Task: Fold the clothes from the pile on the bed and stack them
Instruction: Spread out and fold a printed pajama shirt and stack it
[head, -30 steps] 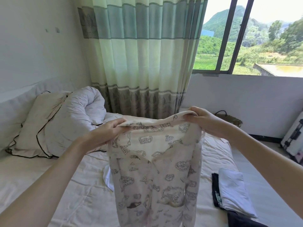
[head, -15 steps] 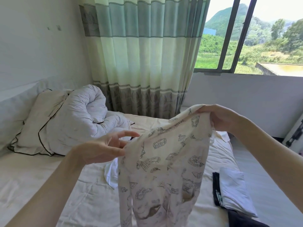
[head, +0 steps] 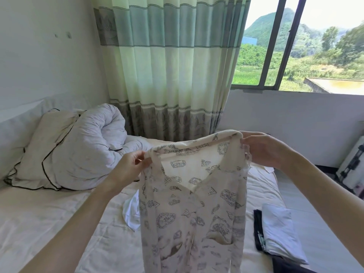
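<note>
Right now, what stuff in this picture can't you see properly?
Head view only:
- Printed shirt: its hem runs off the bottom edge; the left hand and right hand pinch its shoulders.
- White cloth on the bed: mostly hidden behind the shirt, so its kind is unclear.
- Folded stack: the dark bottom piece is cut off by the bottom edge.
- Suitcase: cut by the right edge.

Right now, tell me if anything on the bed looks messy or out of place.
One thing: a white garment lies crumpled and unfolded on the bed sheet, partly hidden behind the printed shirt that both hands hold up. The folded stack at the right looks tidy.
</note>
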`<action>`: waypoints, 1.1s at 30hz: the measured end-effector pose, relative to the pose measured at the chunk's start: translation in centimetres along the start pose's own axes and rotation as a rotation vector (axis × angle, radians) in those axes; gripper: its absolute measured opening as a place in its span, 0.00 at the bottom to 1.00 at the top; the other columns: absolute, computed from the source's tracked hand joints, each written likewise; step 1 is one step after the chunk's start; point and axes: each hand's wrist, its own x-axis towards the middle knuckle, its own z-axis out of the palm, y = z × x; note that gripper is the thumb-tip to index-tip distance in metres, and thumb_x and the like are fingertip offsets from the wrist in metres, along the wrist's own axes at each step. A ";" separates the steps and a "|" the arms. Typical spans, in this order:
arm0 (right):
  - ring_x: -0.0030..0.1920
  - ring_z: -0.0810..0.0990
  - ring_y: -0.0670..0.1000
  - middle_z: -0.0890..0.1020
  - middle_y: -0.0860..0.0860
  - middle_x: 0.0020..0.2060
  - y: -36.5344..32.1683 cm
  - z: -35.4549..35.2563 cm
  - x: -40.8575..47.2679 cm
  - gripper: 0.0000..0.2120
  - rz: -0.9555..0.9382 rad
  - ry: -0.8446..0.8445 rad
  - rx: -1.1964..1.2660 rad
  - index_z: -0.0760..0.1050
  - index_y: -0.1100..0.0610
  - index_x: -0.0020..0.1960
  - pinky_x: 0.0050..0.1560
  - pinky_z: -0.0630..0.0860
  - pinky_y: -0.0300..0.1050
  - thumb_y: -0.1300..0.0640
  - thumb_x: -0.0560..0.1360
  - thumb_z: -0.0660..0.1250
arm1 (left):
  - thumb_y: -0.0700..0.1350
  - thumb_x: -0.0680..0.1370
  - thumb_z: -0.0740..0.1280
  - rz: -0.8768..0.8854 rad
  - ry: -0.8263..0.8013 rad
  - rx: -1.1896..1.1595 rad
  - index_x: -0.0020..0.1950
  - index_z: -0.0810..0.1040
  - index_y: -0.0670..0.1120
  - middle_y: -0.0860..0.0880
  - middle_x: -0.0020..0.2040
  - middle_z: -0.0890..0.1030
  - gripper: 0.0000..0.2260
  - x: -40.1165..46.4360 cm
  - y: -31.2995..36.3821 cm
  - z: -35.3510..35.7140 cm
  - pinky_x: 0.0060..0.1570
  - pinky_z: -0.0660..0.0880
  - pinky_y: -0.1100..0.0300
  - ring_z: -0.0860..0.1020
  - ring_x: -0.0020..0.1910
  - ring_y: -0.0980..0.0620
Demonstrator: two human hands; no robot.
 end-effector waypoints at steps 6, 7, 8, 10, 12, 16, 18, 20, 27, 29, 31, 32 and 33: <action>0.41 0.82 0.48 0.84 0.54 0.41 0.5 2.3 0.8 0.13 -0.170 0.303 -0.188 0.79 0.62 0.52 0.42 0.79 0.37 0.73 0.71 0.64 | 0.43 0.80 0.63 -0.016 0.091 0.034 0.46 0.74 0.40 0.44 0.44 0.79 0.07 0.7 0.3 0.6 0.46 0.79 0.51 0.79 0.44 0.48; 0.40 0.82 0.47 0.84 0.53 0.40 0.5 2.5 0.9 0.13 -0.183 0.324 -0.216 0.80 0.62 0.52 0.42 0.79 0.37 0.73 0.72 0.64 | 0.43 0.80 0.62 -0.035 0.082 -0.004 0.47 0.73 0.39 0.44 0.44 0.79 0.08 0.6 0.3 0.5 0.45 0.79 0.51 0.79 0.44 0.49; 0.40 0.82 0.47 0.84 0.53 0.40 0.5 2.7 0.9 0.13 -0.194 0.339 -0.234 0.80 0.61 0.51 0.42 0.79 0.37 0.73 0.72 0.63 | 0.44 0.80 0.62 -0.052 0.065 -0.049 0.48 0.73 0.37 0.45 0.44 0.80 0.09 0.6 0.4 0.5 0.44 0.80 0.52 0.80 0.44 0.50; 0.39 0.81 0.46 0.83 0.52 0.39 0.5 3.0 1.0 0.13 -0.200 0.349 -0.239 0.80 0.60 0.51 0.41 0.79 0.37 0.73 0.73 0.63 | 0.45 0.80 0.61 -0.080 -0.004 -0.150 0.51 0.73 0.37 0.49 0.41 0.82 0.10 0.4 0.4 0.3 0.41 0.80 0.56 0.81 0.43 0.54; 0.37 0.81 0.46 0.83 0.52 0.38 0.4 3.1 1.0 0.11 -0.172 0.354 -0.213 0.80 0.60 0.50 0.40 0.79 0.37 0.71 0.74 0.62 | 0.46 0.81 0.60 -0.087 -0.060 -0.245 0.51 0.74 0.41 0.53 0.39 0.82 0.09 0.3 0.6 0.3 0.36 0.78 0.61 0.80 0.39 0.57; 0.38 0.82 0.49 0.83 0.55 0.40 0.2 3.1 1.1 0.09 -0.049 0.362 -0.192 0.79 0.64 0.52 0.42 0.80 0.41 0.70 0.75 0.62 | 0.46 0.81 0.59 -0.080 -0.047 -0.342 0.45 0.72 0.47 0.52 0.35 0.79 0.07 0.2 1.7 0.3 0.34 0.74 0.62 0.78 0.33 0.56; 0.38 0.82 0.50 0.83 0.57 0.41 0.2 3.1 1.1 0.08 0.000 0.394 -0.258 0.78 0.66 0.52 0.44 0.80 0.41 0.70 0.75 0.63 | 0.45 0.82 0.58 0.035 -0.072 -0.220 0.36 0.73 0.56 0.56 0.31 0.77 0.15 -0.1 2.4 0.0 0.31 0.72 0.66 0.76 0.30 0.60; 0.41 0.81 0.51 0.83 0.58 0.44 0.4 3.1 1.0 0.08 0.012 0.450 -0.343 0.78 0.68 0.53 0.49 0.79 0.42 0.69 0.75 0.64 | 0.45 0.81 0.58 0.154 -0.097 -0.005 0.32 0.71 0.61 0.58 0.29 0.75 0.19 -0.2 3.2 -0.6 0.31 0.70 0.70 0.73 0.29 0.61; 0.42 0.71 0.51 0.75 0.52 0.39 0.8 3.9 1.6 0.05 -0.026 0.601 -0.897 0.71 0.56 0.44 0.38 0.71 0.41 0.60 0.79 0.62 | 0.49 0.77 0.65 0.281 -0.084 0.261 0.40 0.75 0.57 0.45 0.37 0.71 0.06 0.2 5.5 -2.4 0.41 0.69 0.56 0.70 0.36 0.47; 0.39 0.70 0.51 0.72 0.51 0.39 1.2 4.4 1.6 0.05 -0.005 0.592 -1.023 0.67 0.56 0.47 0.33 0.67 0.34 0.56 0.81 0.59 | 0.50 0.76 0.64 0.322 -0.072 0.244 0.38 0.75 0.59 0.47 0.37 0.70 0.07 0.0 5.9 -2.6 0.41 0.67 0.57 0.69 0.35 0.48; 0.36 0.74 0.47 0.73 0.53 0.38 2.0 4.8 1.2 0.07 0.018 0.603 -1.114 0.67 0.57 0.51 0.28 0.65 0.26 0.54 0.81 0.57 | 0.50 0.77 0.64 0.345 -0.053 0.266 0.37 0.74 0.61 0.48 0.37 0.70 0.09 0.0 5.7 -2.8 0.40 0.66 0.57 0.68 0.35 0.49; 0.37 0.76 0.40 0.75 0.55 0.38 2.4 5.0 1.2 0.08 0.009 0.619 -1.107 0.69 0.58 0.53 0.27 0.65 0.24 0.53 0.81 0.57 | 0.50 0.78 0.64 0.354 -0.033 0.284 0.38 0.74 0.60 0.48 0.37 0.70 0.09 0.0 5.6 -2.9 0.39 0.66 0.59 0.68 0.34 0.50; 0.36 0.76 0.36 0.76 0.55 0.38 2.6 5.2 1.1 0.08 -0.016 0.631 -1.052 0.70 0.58 0.54 0.26 0.64 0.23 0.53 0.81 0.59 | 0.50 0.78 0.64 0.361 -0.005 0.305 0.38 0.73 0.60 0.49 0.36 0.70 0.09 0.0 5.5 -3.1 0.37 0.66 0.62 0.68 0.33 0.52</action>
